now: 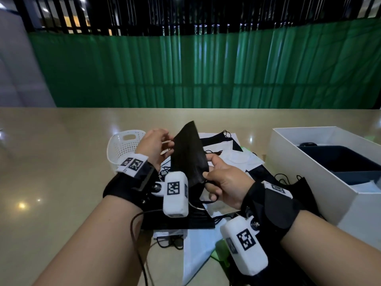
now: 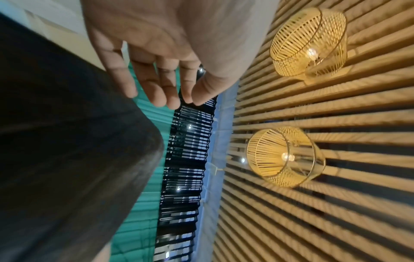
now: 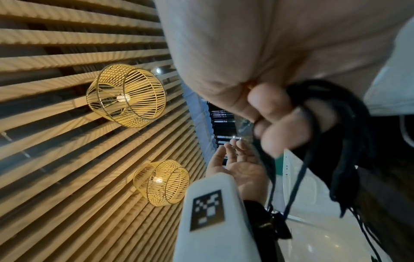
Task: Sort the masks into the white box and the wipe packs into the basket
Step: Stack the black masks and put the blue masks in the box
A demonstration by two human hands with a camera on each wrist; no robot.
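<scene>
black mask (image 1: 188, 153) hangs upright between the hands, above the pile of masks (image 1: 226, 157) on the bench (image 1: 51, 162). right hand (image 1: 223, 182) pinches its lower edge and ear loops; left hand (image 1: 153, 147), fingers loosely extended, touches its upper left edge. white box (image 1: 288, 159) stands right of the pile, basket (image 1: 123, 145) left.

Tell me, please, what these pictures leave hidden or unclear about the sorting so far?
- Basket: head view; left hand covers its inside.
- White box: head view; cut off by the right edge, dark contents unclear.
- Pile on the table: head view; black mask, arms and cameras cover much.
- Right hand: right wrist view; blurred around straps.
</scene>
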